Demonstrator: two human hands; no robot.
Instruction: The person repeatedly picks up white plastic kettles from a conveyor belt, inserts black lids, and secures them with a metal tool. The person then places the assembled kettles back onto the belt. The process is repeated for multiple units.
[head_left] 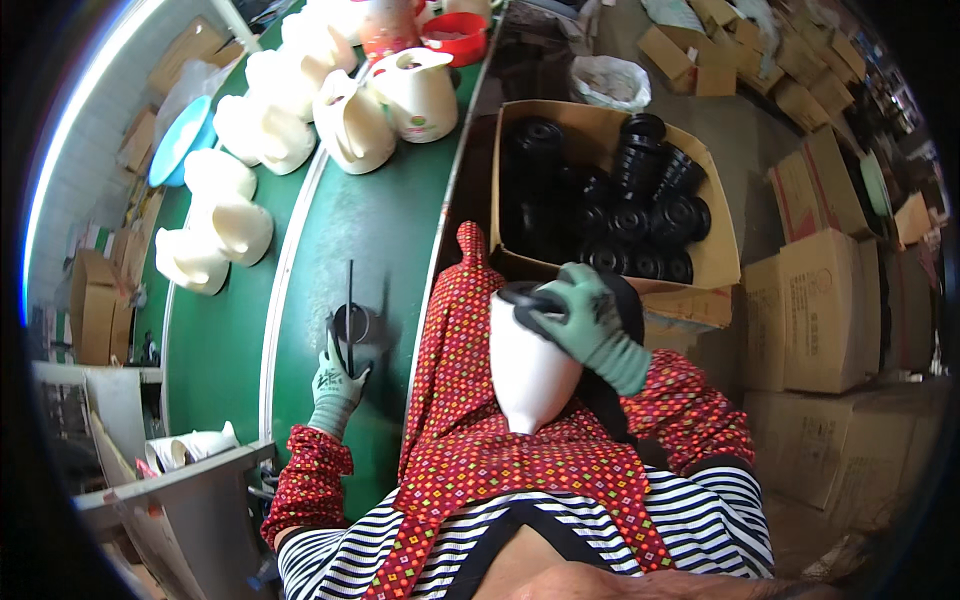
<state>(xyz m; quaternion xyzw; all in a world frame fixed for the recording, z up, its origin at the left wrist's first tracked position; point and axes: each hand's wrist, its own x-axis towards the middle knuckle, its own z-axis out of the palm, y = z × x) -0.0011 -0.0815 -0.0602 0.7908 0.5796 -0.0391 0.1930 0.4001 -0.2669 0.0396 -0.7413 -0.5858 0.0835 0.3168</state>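
My left hand (338,384), in a green glove with dark fingertips, is closed on a thin black rod (350,285) over the green work surface. Beside the rod is a round black cup-like part (361,322); whether the two are joined I cannot tell. My right hand (597,325), gloved the same way, grips the upper end of a white tapered jug body (530,375) in front of my lap. The narrow end of that body points toward me. Dark fingertips reach over its dark upper opening, and part of the rim is hidden by the glove.
Several cream jugs (356,130) stand along the green surface (355,215) at left and farther off. A red basin (455,38) and a blue basin (182,140) are beyond. Right of the surface, an open cardboard box (725,225) holds black round parts (628,222). Stacked cartons (830,310) line the right.
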